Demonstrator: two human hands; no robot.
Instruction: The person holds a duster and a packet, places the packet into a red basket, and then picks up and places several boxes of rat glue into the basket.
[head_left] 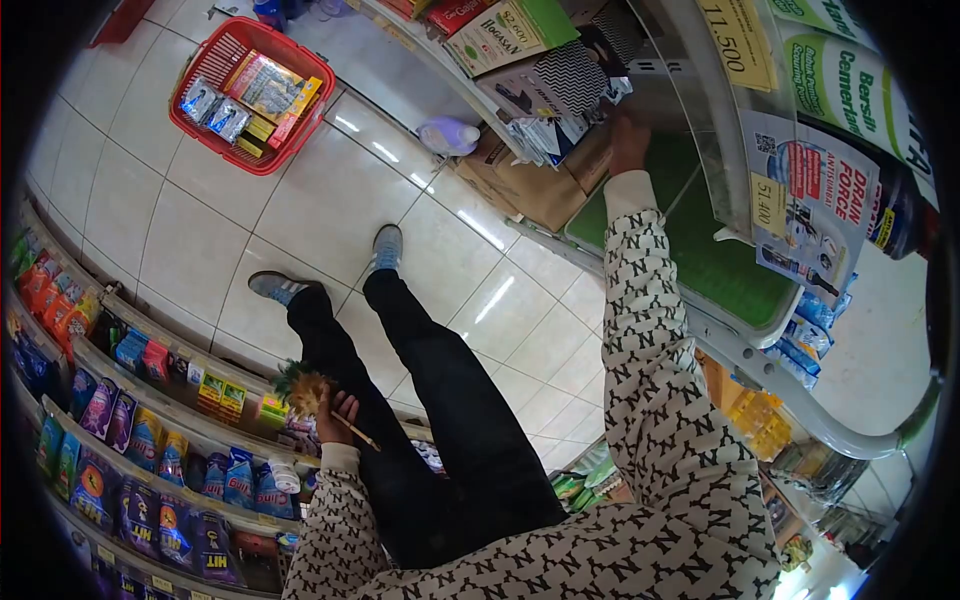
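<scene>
Holding the duster: the left hand [335,412] has its fingers closed round the thin wooden stick of a yellow-and-green feather duster [300,390], low at the person's side, just beside the left-hand shelving.
Right hand: the right hand [630,140] is stretched out against the stacked white paper packets [545,135] on the opposite shelf. Only its back shows, so I cannot tell whether the fingers are open or closed.
Risk, duster: the fluffy head sits near the small green-and-yellow cartons [222,398] on the shelf edge. A careless swing would probably tip them.
Risk, reach: the arm is fully extended and the packets look loosely piled over a brown cardboard box [525,185]. A nudge could slide them off.
Risk, footing: a pale lilac plastic bottle [448,135] lies on the white tiled floor [180,230] at the shelf foot, a likely trip point.
Surroundings: a red plastic shopping basket [212,58] holding packaged goods stands well apart from the feet. A bare green shelf deck [700,250] lies beside the reaching arm.
Obstruction: the aisle is narrow, with the box and bottle crowding its far side.
</scene>
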